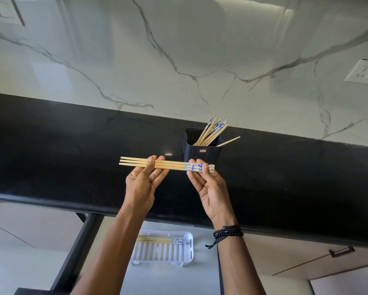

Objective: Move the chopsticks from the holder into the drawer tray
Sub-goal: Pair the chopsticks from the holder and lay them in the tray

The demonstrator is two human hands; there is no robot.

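Observation:
A small bundle of bamboo chopsticks [172, 165] with blue-and-white patterned ends lies level above the black counter, held between both hands. My left hand [143, 184] pinches the plain tips with thumb and fingers. My right hand [208, 188] pinches the patterned ends. Just behind them stands the dark square holder [202, 153] with several more chopsticks [213, 132] leaning out to the right. Below the counter edge, a white slotted tray [164, 253] sits in the open drawer with a few chopsticks [157, 240] lying along its far side.
The black counter [51, 158] runs across the view, backed by a white marble wall with a socket [365, 72] at the right. The open drawer's dark rail [76, 254] runs down the left. A cabinet handle [341, 251] sits at lower right.

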